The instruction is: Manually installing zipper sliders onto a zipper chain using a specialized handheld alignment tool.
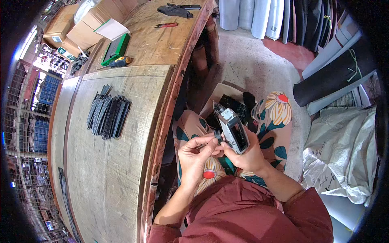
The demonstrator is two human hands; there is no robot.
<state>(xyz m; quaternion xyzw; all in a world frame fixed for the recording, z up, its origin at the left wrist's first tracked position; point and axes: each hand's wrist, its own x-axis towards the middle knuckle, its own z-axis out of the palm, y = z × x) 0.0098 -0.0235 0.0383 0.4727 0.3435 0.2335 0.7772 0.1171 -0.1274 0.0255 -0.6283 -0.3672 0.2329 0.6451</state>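
Above my lap, my right hand (pixel 252 154) is wrapped round a worn silver-grey hand tool (pixel 231 121) with a dark opening in its side; its exact kind is unclear. My left hand (pixel 197 154) is closed in a pinch on a small black piece (pixel 218 135), right against the tool's left side. Fingers cover part of that piece. Beyond the tool, by my knees, sits an open carton (pixel 221 91) with dark pieces in it. On the workbench (pixel 109 174) to my left lies a stack of short black ribbed strips (pixel 108 113).
Farther up the bench lie a green box (pixel 116 49), a yellow-black tool handle (pixel 120 61), red-handled snips (pixel 166 25) and a dark plier-like tool (pixel 178 10). Long thin strips (pixel 65 198) lie at its left edge. Rolls (pixel 340 73) and a white sack (pixel 340 150) stand right.
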